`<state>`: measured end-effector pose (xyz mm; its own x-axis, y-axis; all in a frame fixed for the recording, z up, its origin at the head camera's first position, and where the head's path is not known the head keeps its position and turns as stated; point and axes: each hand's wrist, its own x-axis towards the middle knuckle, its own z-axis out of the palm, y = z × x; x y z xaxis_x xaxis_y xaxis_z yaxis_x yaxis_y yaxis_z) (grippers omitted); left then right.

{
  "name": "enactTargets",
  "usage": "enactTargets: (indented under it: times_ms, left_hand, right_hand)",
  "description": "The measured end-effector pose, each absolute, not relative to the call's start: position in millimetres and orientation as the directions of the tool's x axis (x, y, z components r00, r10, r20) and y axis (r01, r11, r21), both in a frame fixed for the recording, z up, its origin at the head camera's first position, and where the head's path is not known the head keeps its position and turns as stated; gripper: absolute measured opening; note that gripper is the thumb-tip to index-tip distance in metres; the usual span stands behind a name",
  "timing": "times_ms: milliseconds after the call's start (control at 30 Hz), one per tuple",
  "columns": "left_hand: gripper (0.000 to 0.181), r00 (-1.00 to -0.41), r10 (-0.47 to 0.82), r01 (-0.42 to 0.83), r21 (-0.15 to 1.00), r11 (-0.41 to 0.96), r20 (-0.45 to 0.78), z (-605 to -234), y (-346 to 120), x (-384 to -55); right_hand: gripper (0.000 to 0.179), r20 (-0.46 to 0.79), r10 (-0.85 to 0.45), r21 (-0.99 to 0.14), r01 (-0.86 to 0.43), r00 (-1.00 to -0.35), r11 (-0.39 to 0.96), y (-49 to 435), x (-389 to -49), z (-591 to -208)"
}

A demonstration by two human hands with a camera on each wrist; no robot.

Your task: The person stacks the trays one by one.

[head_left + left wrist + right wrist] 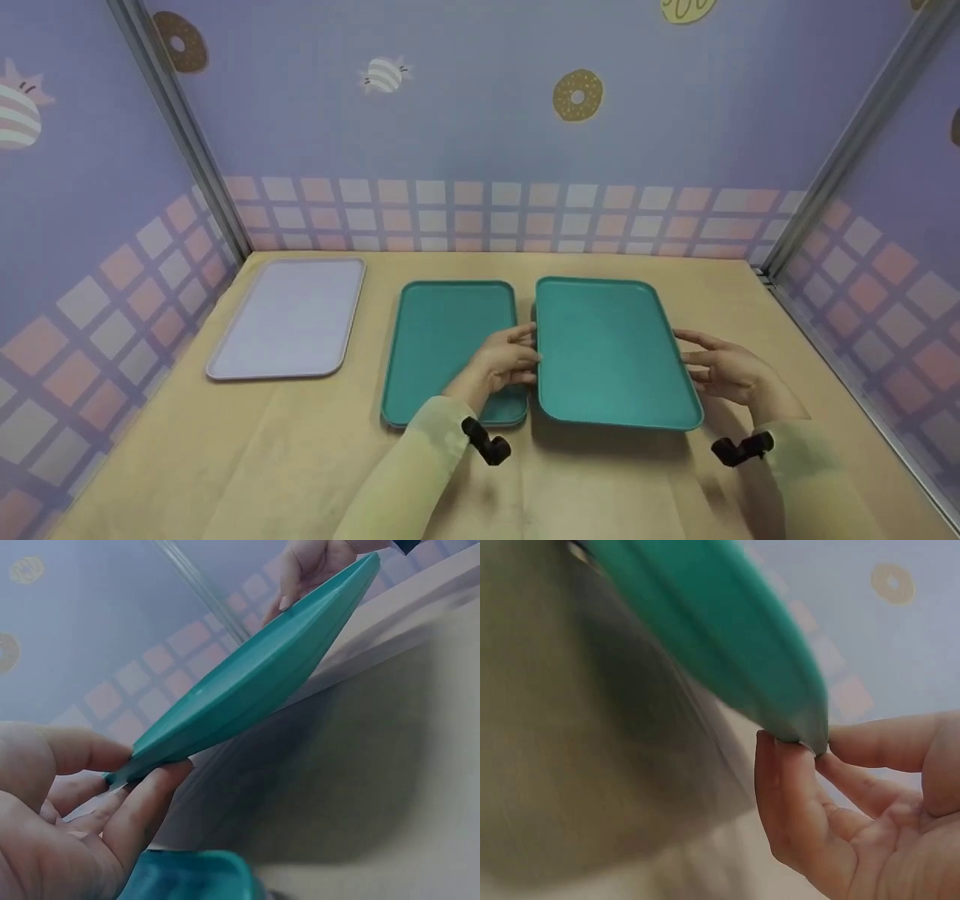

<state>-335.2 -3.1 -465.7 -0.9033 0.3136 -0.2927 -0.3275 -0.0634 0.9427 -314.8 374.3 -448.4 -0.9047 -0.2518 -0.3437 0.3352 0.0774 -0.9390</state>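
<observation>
Left hand [502, 360] and right hand [729, 371] pinch 1 green tray [615, 356] by opposite edges, fingers [804, 802] nearly closed, above the tabletop [247, 457].

Left hand [501, 358], right hand [726, 370] well apart, both pinching, fingers bent; arms [409, 472] stretched forward.

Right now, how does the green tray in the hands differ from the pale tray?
The held tray is teal green; the pale tray is light lavender.
The held tray is raised off the table; the pale tray lies flat on it.
The left hand and right hand grip the held tray's edges; neither touches the pale tray.
Both are rectangular with rounded corners.
</observation>
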Motion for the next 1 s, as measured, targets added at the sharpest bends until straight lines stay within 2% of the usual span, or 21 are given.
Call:
enactTargets:
  times_ms: [167, 433, 1000]
  left_hand:
    - [0.073, -0.908, 0.303, -0.328, 0.941, -0.086, -0.289, -461.3, -22.8, -334.1]
    - [0.073, -0.919, 0.288, -0.306, 0.948, -0.085, -0.271, -454.4, -58.5, -329.4]
    - [0.074, -0.939, 0.232, -0.279, 0.957, -0.083, -0.254, -452.7, -137.2, -323.5]
  right_hand:
    - [0.079, -0.309, -0.277, -0.950, 0.309, -0.910, 0.045, 356.0, -314.9, -441.1]
    - [0.079, -0.264, -0.303, -0.964, 0.250, -0.916, 0.085, 323.8, -316.9, -437.7]
    - [0.073, -0.259, -0.344, -0.962, 0.273, -0.903, 0.009, 243.6, -335.1, -443.5]
